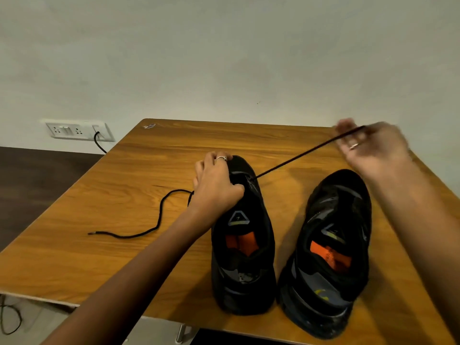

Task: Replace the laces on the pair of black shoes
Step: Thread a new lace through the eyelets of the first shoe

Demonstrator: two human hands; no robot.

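Observation:
Two black shoes with orange insoles stand side by side on the wooden table (104, 245), toes pointing away from me. My left hand (216, 183) grips the toe end of the left shoe (244, 247). A black lace (298, 156) runs taut from that shoe's front eyelets up to my right hand (371, 143), which pinches it above the table's far right. The lace's other end (139, 234) trails loose over the table to the left. The right shoe (331, 247) has no lace that I can see.
A white wall socket panel (77, 130) with a black cable plugged in sits on the wall at the back left. The table's left and near edges drop to a dark floor. A small sticker (149, 126) marks the table's far corner.

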